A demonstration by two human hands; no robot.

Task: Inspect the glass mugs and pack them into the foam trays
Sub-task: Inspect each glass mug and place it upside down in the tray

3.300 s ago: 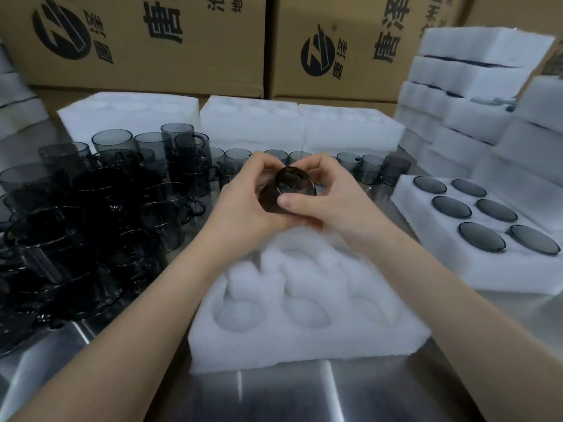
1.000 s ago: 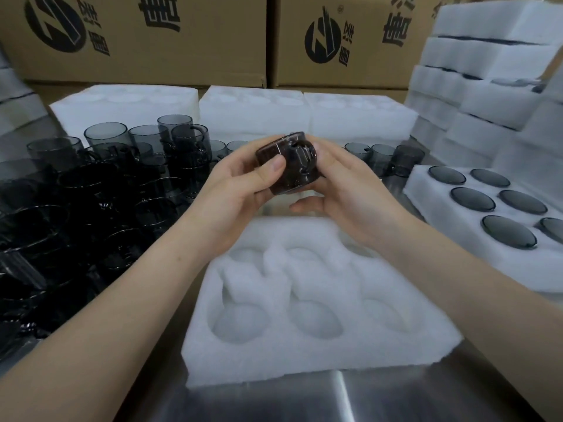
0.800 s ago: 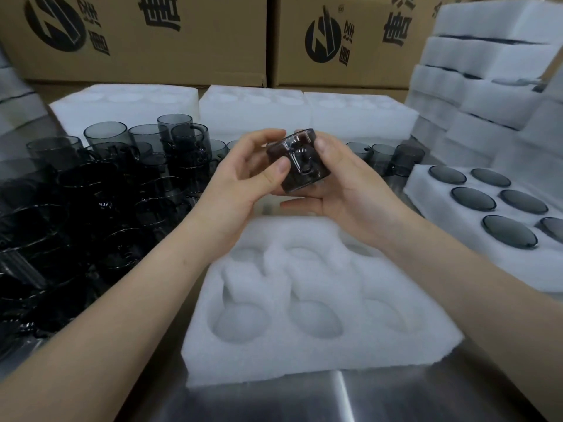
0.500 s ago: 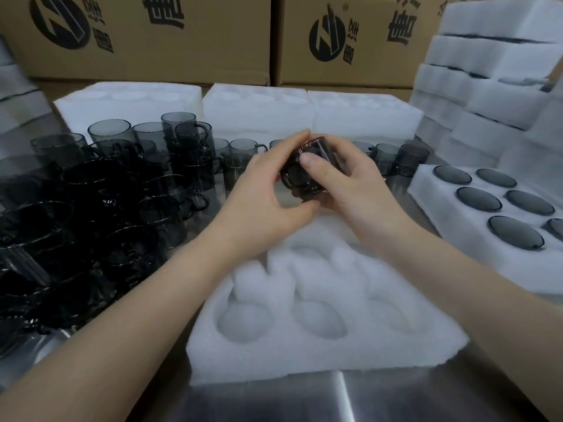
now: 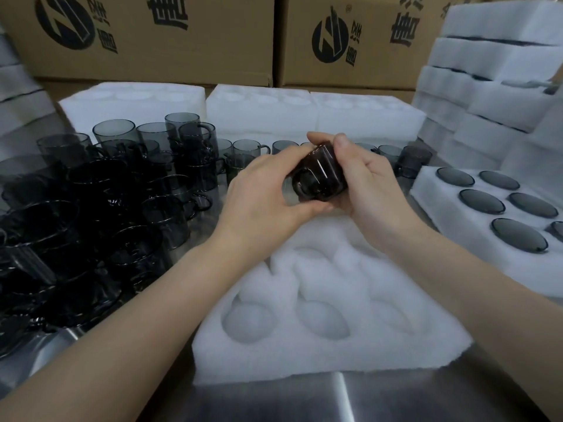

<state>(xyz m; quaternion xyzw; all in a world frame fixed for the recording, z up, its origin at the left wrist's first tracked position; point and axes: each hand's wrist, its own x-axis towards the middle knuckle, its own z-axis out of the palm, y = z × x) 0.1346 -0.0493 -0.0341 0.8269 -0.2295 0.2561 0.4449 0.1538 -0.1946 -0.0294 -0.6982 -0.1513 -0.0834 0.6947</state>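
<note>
- Smoky dark glass is showing between both hands: one glass mug (image 5: 318, 175) is being held in mid-air above the far edge of the near foam tray (image 5: 320, 303), lying tilted on its side with its handle turned toward the left hand.
- The left hand (image 5: 262, 202) is wrapping the mug's near-left side, its grip curling closed around the glass with the thumb lying under it.
- The right hand (image 5: 370, 190) is cradling the mug from the right, fingers behind it and the thumb (image 5: 340, 144) pressing over the top, so this grip is also pinching the mug.
- The near foam tray is lying on the steel bench (image 5: 396, 400), its round pockets showing no mugs; the far pockets are partly hidden by the hands.
- A crowd of loose mugs (image 5: 91, 208) is standing at the left of the bench, some stacked, with a thin row continuing behind the hands toward the right.
- A filled tray (image 5: 432, 193) is sitting at the right, dark round shapes in its pockets, probably mugs, though the view is too blurred to tell which end is up.
- Stacked foam blocks (image 5: 487, 86) are rising at far right, and cardboard boxes (image 5: 182, 41) are lining the far side.
</note>
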